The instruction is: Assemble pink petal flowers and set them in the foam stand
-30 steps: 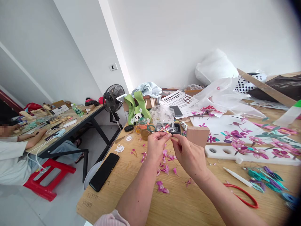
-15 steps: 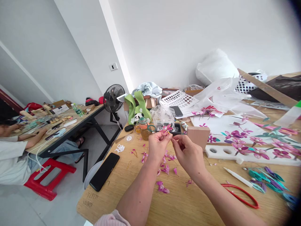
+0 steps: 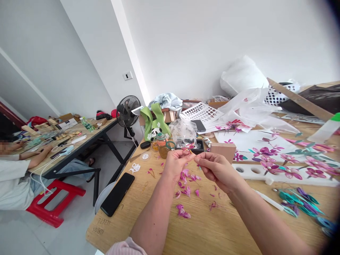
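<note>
Your left hand (image 3: 177, 165) pinches a thin-petalled pink flower (image 3: 189, 146) above the grained wooden tabletop (image 3: 196, 235), inboard of its left edge. Your right hand (image 3: 217, 169), flatter than before, pinches alongside; contents indiscernible.

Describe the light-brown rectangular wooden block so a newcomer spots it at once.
On the wooden table, find the person's right hand. Just beyond its knuckles stands the light-brown wooden block, left of the long white foam-like strip with round holes. Its thick, plain brown wood sets it apart from that strip and the thin pink petals.
</note>
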`<state>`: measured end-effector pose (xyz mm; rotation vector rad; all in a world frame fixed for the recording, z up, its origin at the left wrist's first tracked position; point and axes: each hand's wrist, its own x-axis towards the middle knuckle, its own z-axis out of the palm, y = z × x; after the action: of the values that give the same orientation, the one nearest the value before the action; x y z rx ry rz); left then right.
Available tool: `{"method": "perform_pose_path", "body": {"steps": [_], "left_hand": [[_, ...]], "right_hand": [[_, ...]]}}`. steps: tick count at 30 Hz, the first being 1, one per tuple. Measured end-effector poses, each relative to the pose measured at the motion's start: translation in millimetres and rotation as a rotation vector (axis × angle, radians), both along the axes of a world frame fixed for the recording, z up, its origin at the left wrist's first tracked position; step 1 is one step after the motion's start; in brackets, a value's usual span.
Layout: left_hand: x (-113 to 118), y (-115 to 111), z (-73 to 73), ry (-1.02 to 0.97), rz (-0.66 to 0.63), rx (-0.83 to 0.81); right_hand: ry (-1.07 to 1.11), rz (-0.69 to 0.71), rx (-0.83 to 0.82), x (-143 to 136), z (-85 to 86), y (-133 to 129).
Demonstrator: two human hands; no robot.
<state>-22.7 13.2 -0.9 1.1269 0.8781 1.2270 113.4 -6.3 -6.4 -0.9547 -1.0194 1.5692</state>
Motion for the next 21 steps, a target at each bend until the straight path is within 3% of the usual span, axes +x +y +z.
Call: {"method": "perform_pose_path", "body": {"steps": [10, 21], "left_hand": [[-2, 1, 3.5, -0.032, -0.048, -0.065], [0, 4, -3.6, -0.106, -0.040, -0.064]], "right_hand": [[0.147, 0.129, -0.109, 5, 3.4, 2], [0.383, 0.287, -0.183, 9, -7.7, 8]]}}
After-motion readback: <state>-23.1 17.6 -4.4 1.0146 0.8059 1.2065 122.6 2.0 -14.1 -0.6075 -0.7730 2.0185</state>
